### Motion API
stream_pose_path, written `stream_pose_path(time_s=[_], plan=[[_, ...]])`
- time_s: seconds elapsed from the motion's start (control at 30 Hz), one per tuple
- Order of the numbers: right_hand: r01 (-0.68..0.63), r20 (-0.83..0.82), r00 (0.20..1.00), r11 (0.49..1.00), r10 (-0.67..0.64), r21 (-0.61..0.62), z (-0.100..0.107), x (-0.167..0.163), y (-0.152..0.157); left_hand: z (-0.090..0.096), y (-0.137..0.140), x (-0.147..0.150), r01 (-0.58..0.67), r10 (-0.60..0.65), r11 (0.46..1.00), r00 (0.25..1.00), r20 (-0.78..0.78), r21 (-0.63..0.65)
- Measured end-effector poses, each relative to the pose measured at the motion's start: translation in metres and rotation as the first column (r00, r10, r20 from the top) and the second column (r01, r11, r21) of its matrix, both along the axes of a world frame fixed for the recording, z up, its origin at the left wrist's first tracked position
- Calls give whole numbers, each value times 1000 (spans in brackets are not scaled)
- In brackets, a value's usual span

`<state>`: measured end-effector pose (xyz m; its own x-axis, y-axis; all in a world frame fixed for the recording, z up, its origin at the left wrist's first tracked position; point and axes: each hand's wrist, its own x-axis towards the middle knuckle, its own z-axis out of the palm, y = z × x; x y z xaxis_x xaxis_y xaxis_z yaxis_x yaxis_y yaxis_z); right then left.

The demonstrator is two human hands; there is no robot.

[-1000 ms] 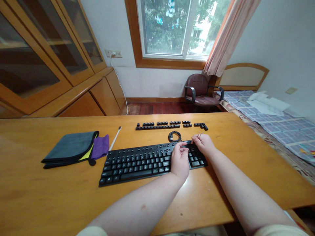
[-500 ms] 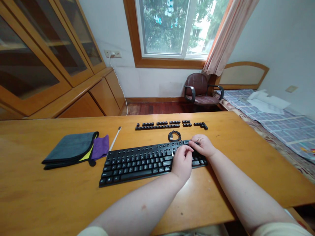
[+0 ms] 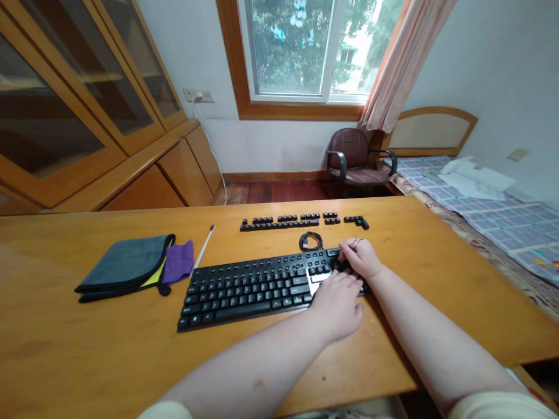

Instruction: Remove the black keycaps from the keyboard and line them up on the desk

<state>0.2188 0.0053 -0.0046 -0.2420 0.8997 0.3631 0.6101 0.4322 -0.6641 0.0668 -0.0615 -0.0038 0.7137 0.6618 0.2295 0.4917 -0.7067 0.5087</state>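
Observation:
A black keyboard (image 3: pixel 244 294) lies at a slight slant on the wooden table, with the top row of its keycaps off. My left hand (image 3: pixel 337 305) rests over its right part, fingers stretched out across the number pad and hiding keys there. At the keyboard's upper right corner, my right hand (image 3: pixel 361 260) is closed in a pinch, its fingertips against the number pad. Thin wire (image 3: pixel 358 239) sticks up from this fist; most of the tool is hidden. Loose black keycaps (image 3: pixel 279 225) lie in rows behind the keyboard.
A coiled black USB cable (image 3: pixel 311 241) lies just behind the keyboard. To the left are a white toothbrush (image 3: pixel 204 247), a folded grey cloth (image 3: pixel 124 265) and a purple cloth (image 3: pixel 178 262). Beyond the table stand an office chair (image 3: pixel 356 154) and a bed (image 3: pixel 471 203).
My left hand has gone from a bent-finger pose near the right hand to lying flatter, lower and further right over the number pad. My right hand has turned slightly, its fingers curled in more.

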Motion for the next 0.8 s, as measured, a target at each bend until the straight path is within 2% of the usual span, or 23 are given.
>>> stream_pose_path(time_s=[0.17, 0.23, 0.37, 0.43, 0.5, 0.57, 0.63, 0.7, 0.73, 0.8], plan=[[26, -73, 997, 995, -33, -101, 0, -4, 2, -2, 1, 1, 7, -7, 1000, 1000, 16, -13], [59, -160, 983, 986, -84, -159, 3, -4, 4, -3, 1, 1, 8, -8, 1000, 1000, 24, -22], [176, -417, 875, 964, -247, -201, 7, 4, 8, -6, -1, 1, 14, -11, 999, 998, 64, -48], [200, -472, 839, 961, -270, -193, 8, 9, 10, -7, -1, 2, 3, 6, 997, 993, 119, -74], [228, -498, 818, 956, -290, -182, 8, 11, 9, -8, 1, 3, -56, 84, 989, 974, 208, -138], [253, -520, 800, 954, -299, -159, 9, 8, 6, -10, 5, 4, -174, 255, 951, 910, 327, -256], [258, -549, 786, 958, -285, -127, 11, 1, 1, -11, 10, 6, -258, 442, 869, 788, 428, -423], [231, -580, 776, 967, -248, -105, 13, -7, -5, -13, 15, 7, -229, 550, 787, 681, 483, -573], [213, -593, 773, 972, -227, -95, 14, -11, -7, -13, 17, 8, -186, 567, 761, 655, 499, -621], [177, -615, 766, 981, -186, -77, 16, -18, -12, -13, 19, 8, -121, 568, 744, 633, 526, -657]])
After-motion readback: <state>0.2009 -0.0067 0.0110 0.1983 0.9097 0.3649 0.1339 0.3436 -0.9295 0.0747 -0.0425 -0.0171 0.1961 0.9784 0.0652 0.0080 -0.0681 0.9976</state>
